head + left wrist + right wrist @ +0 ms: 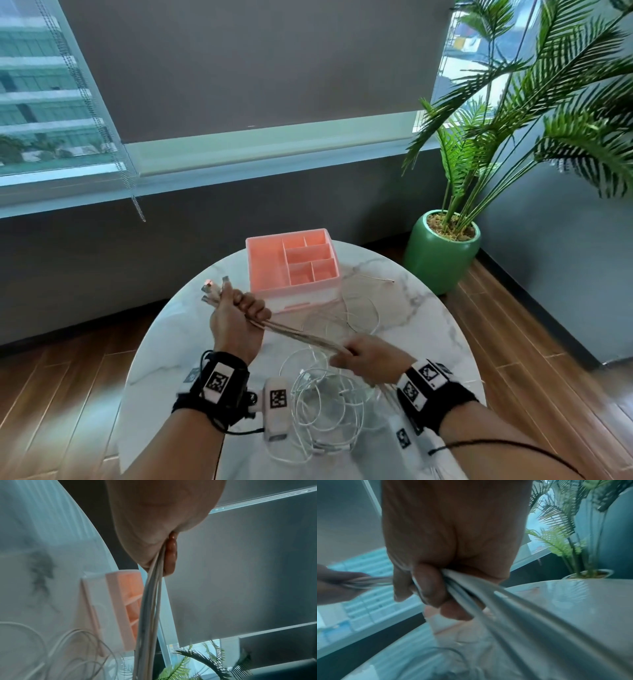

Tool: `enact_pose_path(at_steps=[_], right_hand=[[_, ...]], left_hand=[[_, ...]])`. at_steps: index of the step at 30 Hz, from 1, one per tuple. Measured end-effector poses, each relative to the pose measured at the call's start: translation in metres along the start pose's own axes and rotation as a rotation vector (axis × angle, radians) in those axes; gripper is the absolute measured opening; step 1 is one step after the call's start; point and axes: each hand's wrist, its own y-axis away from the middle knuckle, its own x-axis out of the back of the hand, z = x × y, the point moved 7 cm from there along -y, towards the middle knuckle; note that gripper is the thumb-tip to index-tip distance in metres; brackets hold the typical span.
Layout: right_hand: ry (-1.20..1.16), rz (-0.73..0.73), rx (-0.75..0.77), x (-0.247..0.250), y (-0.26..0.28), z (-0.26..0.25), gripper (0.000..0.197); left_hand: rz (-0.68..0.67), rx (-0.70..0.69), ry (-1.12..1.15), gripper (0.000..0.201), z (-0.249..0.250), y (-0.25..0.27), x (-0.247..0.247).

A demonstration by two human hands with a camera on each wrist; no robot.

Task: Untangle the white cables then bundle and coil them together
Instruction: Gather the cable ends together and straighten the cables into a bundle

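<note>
Head view: white cables stretch taut from gripping left hand down-right to clutching right hand; slack loops lie nearer the right.

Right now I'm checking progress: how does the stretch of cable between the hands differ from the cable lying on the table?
The cable between the hands is pulled straight; the cable on the table lies in loose, overlapping loops. The held stretch is gathered into one bunch, gripped by the left hand and right hand and lifted; the loops are spread on the table. Both are white cable.
</note>
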Motion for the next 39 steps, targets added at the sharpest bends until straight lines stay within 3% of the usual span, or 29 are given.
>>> enact_pose_path(at_steps=[9,12,15,17,19,21,25,27,28,31,33,35,38,39], right_hand=[[0.260,0.002,-0.360,0.035,0.081,0.134,0.025],[0.305,0.189,-0.356,0.080,0.102,0.156,0.025],[0.366,0.478,-0.245,0.129,0.112,0.143,0.040],[0.449,0.637,-0.215,0.153,0.119,0.127,0.038],[0.523,0.700,-0.248,0.164,0.121,0.124,0.037],[0.508,0.601,-0.367,0.159,0.115,0.139,0.037],[0.459,0.190,-0.659,0.103,0.107,0.189,0.038],[0.465,-0.003,-0.714,0.076,0.105,0.201,0.035],[0.471,-0.072,-0.705,0.069,0.100,0.201,0.044],[0.468,-0.150,-0.558,0.067,0.064,0.181,0.105],[0.430,-0.121,-0.461,0.071,0.038,0.137,0.113],[0.361,-0.067,-0.327,0.071,0.010,0.089,0.091],[0.306,0.092,-0.149,0.061,-0.037,0.036,0.035],[0.320,0.124,-0.128,0.052,-0.053,0.026,0.028]], left_hand=[[0.089,0.037,-0.065,0.047,-0.009,-0.002,0.061],[0.096,0.070,-0.048,0.047,-0.012,0.001,0.069],[0.053,0.120,-0.082,0.047,-0.025,0.006,0.063],[0.032,0.137,-0.123,0.047,-0.035,0.010,0.057],[0.032,0.136,-0.174,0.046,-0.041,0.013,0.055],[0.041,0.151,-0.227,0.045,-0.048,0.016,0.062],[0.043,0.190,-0.350,0.044,-0.061,0.026,0.087],[0.048,0.198,-0.382,0.044,-0.064,0.031,0.096],[0.052,0.194,-0.389,0.044,-0.066,0.033,0.098],[0.083,0.173,-0.402,0.044,-0.065,0.035,0.098],[0.103,0.153,-0.419,0.045,-0.064,0.035,0.096],[0.111,0.134,-0.428,0.046,-0.062,0.035,0.093],[0.119,0.113,-0.436,0.046,-0.061,0.035,0.093],[0.123,0.109,-0.435,0.046,-0.060,0.035,0.094]])
